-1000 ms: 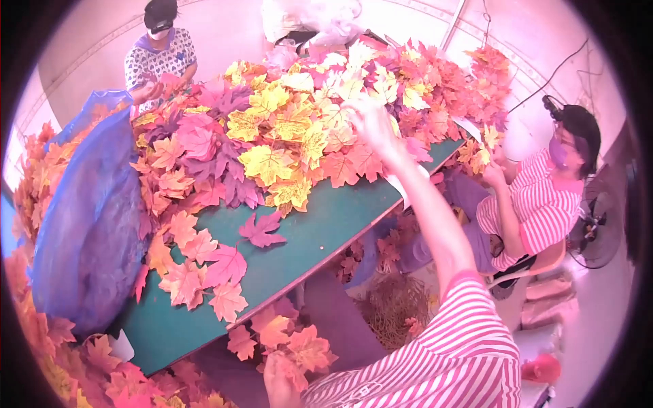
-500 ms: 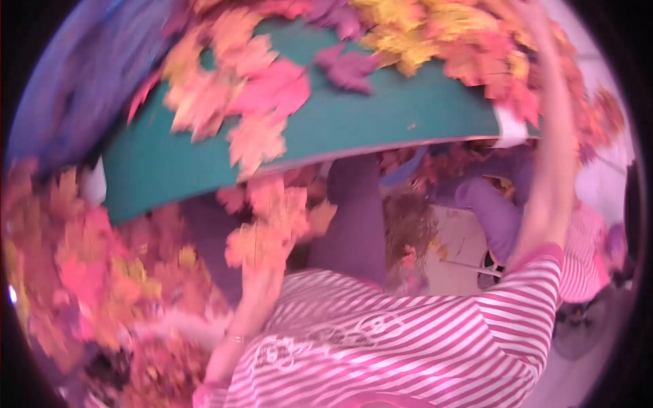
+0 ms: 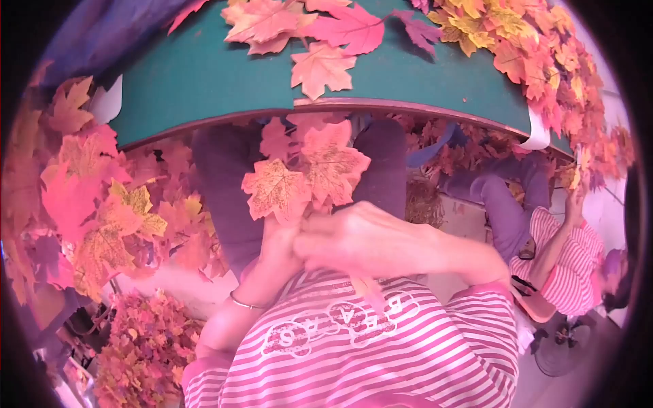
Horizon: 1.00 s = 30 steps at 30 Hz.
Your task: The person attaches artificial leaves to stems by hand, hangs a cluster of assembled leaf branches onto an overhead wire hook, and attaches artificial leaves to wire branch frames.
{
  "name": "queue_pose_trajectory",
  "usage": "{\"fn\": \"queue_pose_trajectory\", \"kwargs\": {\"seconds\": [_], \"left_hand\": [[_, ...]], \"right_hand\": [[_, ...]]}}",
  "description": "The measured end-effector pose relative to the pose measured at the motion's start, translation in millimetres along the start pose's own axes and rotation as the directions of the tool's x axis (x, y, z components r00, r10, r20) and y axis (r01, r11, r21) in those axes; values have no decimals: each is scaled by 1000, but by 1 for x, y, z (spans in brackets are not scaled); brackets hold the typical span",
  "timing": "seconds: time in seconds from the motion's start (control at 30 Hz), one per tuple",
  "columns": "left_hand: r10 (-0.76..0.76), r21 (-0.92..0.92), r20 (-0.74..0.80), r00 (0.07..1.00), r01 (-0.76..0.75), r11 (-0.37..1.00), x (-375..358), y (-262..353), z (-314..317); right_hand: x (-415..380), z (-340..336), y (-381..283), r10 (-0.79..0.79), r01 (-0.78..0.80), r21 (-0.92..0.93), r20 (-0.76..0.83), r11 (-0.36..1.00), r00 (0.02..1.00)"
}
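Note:
My left hand (image 3: 273, 243) is closed around the base of a bunch of artificial maple leaves (image 3: 306, 170), pink and orange with dark speckles. The bunch fans out over my lap, below the table edge. My right hand (image 3: 364, 238) is closed and meets the left at the stems, its fingertips pressed together. A pale orange leaf (image 3: 368, 291) sticks out under the right hand, against my striped shirt; its stem is hidden. Loose orange and pink leaves (image 3: 323, 70) lie on the green table (image 3: 204, 81) in front of me.
Yellow and orange leaves (image 3: 524, 47) are heaped on the table's right side. Leaf bunches (image 3: 102, 224) crowd my left, with a pile (image 3: 146, 353) lower down. Another person in a striped shirt (image 3: 568, 258) sits at right. Blue material (image 3: 102, 41) lies at the upper left.
My right hand has come back from the far right of the table to the bunch in my left hand. The view has shifted, so the table leaves appear higher and further right.

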<state>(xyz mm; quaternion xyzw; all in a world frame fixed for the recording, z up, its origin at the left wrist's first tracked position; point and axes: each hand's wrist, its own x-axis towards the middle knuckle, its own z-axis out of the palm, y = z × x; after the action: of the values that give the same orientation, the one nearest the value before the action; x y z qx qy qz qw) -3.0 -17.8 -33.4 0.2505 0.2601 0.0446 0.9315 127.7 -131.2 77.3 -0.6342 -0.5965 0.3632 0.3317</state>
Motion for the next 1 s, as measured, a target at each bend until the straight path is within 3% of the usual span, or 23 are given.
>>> {"fn": "queue_pose_trajectory", "kwargs": {"seconds": [0.07, 0.1, 0.17, 0.2, 0.3, 0.43, 0.57, 0.67, 0.87, 1.0], "left_hand": [[5, 104, -114, 993, 7, 995, -8, 10, 2], [-18, 61, -61, 998, 22, 998, -8, 12, -4], [-57, -22, 56, 997, 58, 998, -5, 17, -18], [-101, -43, 38, 994, 102, 994, -4, 19, -20], [-86, -97, 23, 996, 88, 991, -10, 21, -8], [-65, -158, 15, 998, 67, 985, -14, 17, -2], [-78, -232, 67, 995, 92, 968, -12, 14, -6], [-20, -229, 114, 993, 46, 972, -9, 13, -5], [5, -242, 29, 1000, 2, 970, -11, 12, 8], [57, -271, 138, 989, -18, 962, -6, 12, 3]], "right_hand": [[1, 11, 17, 131, -129, 23, -107, 991, 986], [1, 14, 25, 116, -103, 79, -183, 992, 976], [-4, 18, 21, 143, -181, -86, -331, 980, 933], [-4, 18, 21, 192, -188, 46, -360, 981, 913], [-6, 20, 25, 162, -158, 47, -440, 986, 883], [-8, 36, 23, 368, -218, 336, -494, 916, 787], [-8, 57, 28, 450, -52, 562, -600, 825, 661], [-10, 62, 28, 426, -43, 505, -675, 862, 603], [-7, 62, 24, 388, -96, 416, -706, 904, 593], [-3, 67, 23, 485, -28, 555, -699, 831, 526]]}}
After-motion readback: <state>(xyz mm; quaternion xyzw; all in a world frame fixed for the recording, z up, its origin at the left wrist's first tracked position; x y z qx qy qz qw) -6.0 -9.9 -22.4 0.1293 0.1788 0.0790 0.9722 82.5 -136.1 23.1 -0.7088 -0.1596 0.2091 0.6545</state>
